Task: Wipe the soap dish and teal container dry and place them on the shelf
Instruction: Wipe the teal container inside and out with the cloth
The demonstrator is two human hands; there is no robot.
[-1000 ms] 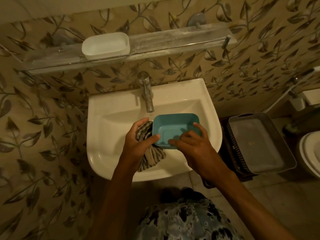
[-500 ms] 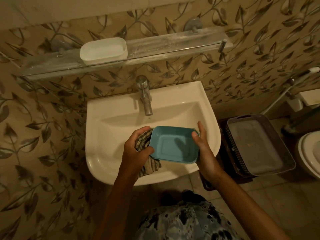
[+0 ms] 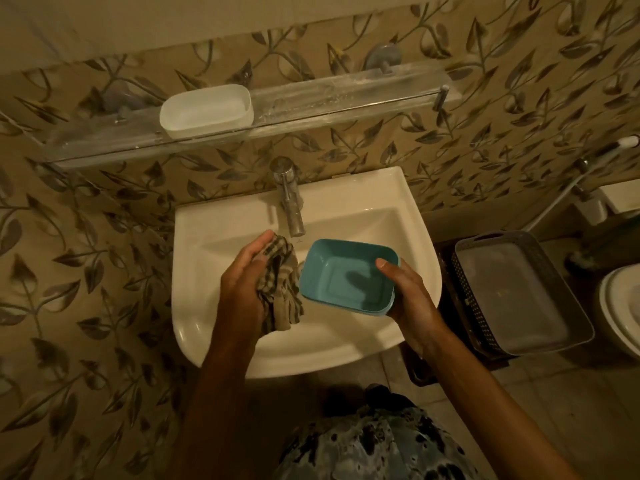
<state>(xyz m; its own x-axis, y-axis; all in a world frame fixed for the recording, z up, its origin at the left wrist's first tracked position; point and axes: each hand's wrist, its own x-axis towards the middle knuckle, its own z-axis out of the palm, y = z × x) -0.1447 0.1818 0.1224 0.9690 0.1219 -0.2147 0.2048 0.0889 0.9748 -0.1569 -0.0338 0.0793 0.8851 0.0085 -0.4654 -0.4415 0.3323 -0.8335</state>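
Observation:
Over the white sink (image 3: 221, 237), my right hand (image 3: 408, 292) grips the teal container (image 3: 339, 278) by its right rim, thumb inside, tilting its open side toward me. My left hand (image 3: 246, 282) holds a bunched striped cloth (image 3: 280, 289) just left of the container, a small gap between them. The white soap dish (image 3: 206, 110) sits on the left part of the clear wall shelf (image 3: 346, 98) above the tap.
A chrome tap (image 3: 289, 199) juts over the basin behind my hands. A grey perforated basket (image 3: 519, 292) stands on the floor to the right, beside a toilet (image 3: 620, 313). Leaf-patterned tiled wall runs behind and to the left.
My left hand with the cloth has come off the container's left edge and moved left. The right hand shifted from inside the container to its right rim and now holds it alone.

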